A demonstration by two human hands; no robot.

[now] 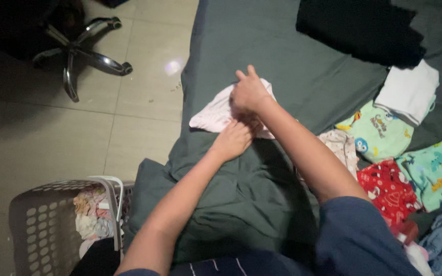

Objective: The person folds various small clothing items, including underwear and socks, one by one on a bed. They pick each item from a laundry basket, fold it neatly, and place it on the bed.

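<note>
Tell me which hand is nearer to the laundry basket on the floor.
Left. The left hand lies at the pale pink garment's near edge, closer to the grey laundry basket. The right hand presses on the garment farther up the bed.

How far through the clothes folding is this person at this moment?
Done: folded small garments lie in a group at the right of the bed. In hand: the right hand and left hand press a pale pink garment. Left: more clothes sit in the laundry basket on the floor.
</note>
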